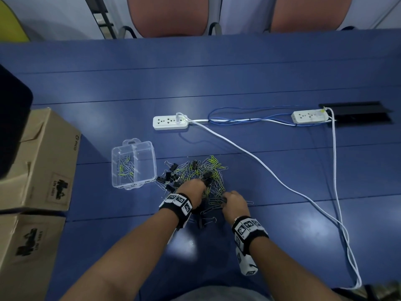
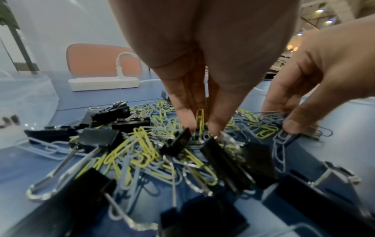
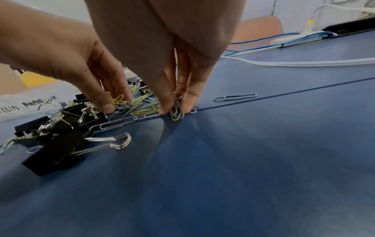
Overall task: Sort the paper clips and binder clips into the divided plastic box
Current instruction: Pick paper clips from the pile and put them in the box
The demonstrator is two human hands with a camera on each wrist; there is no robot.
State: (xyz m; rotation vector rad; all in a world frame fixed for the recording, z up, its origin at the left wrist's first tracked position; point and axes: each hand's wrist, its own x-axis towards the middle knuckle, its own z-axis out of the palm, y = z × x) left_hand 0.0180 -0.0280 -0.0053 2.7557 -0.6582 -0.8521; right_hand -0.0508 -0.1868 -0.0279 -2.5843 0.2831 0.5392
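Pinching a yellow paper clip point(image 2: 199, 118) upright between thumb and fingertips, the left hand point(image 1: 191, 191) is reaching down into the mixed pile point(image 1: 195, 177) of paper clips and black binder clips point(image 2: 97, 137) lying near the middle of the blue table point(image 1: 260, 83), toward its near edge. Just beside it, the right hand point(image 1: 235, 203) is clamping a small bunch of grey-blue paper clips point(image 3: 176, 110) between thumb and fingers, pressing them against the table at the pile's near right side. One lone paper clip point(image 3: 235, 97) is lying apart on the right. The divided plastic box point(image 1: 133, 164) is sitting just left of the pile, its left compartment holding paper clips. Two cardboard boxes point(image 1: 41, 161) are resting at the left edge, and two power strips point(image 1: 170, 122) are lying farther back.
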